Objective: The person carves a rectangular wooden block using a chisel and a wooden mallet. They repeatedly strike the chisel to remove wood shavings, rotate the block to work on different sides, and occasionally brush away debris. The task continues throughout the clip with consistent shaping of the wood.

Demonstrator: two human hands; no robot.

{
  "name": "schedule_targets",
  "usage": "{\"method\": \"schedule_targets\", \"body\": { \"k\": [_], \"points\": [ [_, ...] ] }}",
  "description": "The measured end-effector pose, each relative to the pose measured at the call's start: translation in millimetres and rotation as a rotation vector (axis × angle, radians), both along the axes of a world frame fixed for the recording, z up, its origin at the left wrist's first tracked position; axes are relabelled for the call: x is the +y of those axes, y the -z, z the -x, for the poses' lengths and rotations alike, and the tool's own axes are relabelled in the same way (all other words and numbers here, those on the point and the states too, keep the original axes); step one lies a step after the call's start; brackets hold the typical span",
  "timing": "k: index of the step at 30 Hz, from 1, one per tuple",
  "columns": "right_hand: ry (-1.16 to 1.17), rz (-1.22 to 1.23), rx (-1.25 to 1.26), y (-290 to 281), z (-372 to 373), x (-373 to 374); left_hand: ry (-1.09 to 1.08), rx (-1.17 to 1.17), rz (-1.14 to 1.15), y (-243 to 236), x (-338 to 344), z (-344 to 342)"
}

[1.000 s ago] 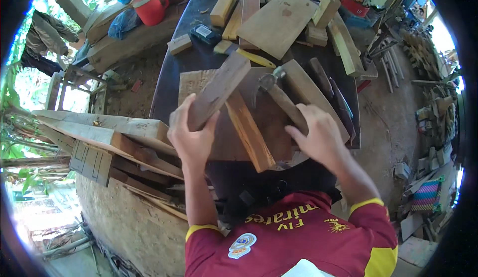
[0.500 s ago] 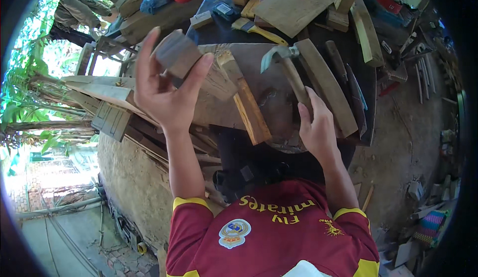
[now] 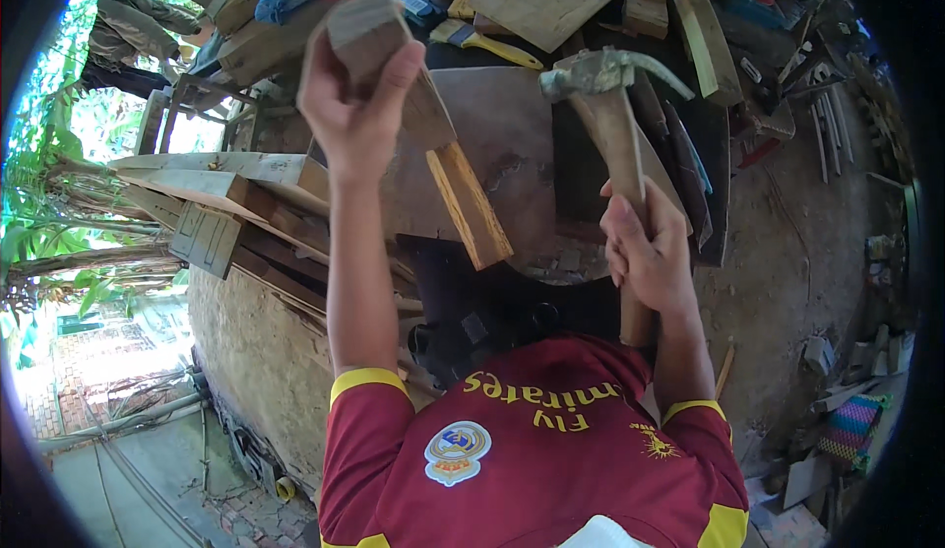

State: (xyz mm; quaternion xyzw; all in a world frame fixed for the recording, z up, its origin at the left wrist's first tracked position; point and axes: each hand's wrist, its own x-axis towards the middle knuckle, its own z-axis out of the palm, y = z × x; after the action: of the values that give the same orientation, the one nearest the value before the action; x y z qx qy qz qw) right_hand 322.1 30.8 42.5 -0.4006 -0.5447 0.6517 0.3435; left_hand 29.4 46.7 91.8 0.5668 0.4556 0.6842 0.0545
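From the head camera I see my left hand wrapped tight around the end of a wooden block, lifted above the round wooden slab. The block looks stiff, dry and fairly light, so I judge a grip near its end holds it well. My right hand is closed firmly on the wooden handle of a hammer, with the steel head raised. I expect it to be top-heavy, best held low on the handle. A yellow-handled tool lies beyond the slab. I can make out no readable packages or signs.
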Motion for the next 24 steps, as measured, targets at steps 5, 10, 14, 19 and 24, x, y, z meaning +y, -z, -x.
{"method": "schedule_targets", "body": {
  "k": [5,10,14,19,24],
  "points": [
    [0.101,-0.430,0.015,-54,8,35,0.075,-0.091,0.048,7,5,-7],
    [0.076,-0.726,0.194,-107,29,67,0.070,-0.098,0.042,9,5,-7],
    [-0.071,-0.951,-0.102,-132,52,77,0.055,-0.046,0.039,11,7,-5],
    [-0.262,-1.062,-0.504,-151,70,73,0.057,-0.094,0.021,12,5,-4],
    [-0.179,-1.031,-0.246,-152,74,66,0.103,-0.155,-0.007,13,4,0]
  ]
}}
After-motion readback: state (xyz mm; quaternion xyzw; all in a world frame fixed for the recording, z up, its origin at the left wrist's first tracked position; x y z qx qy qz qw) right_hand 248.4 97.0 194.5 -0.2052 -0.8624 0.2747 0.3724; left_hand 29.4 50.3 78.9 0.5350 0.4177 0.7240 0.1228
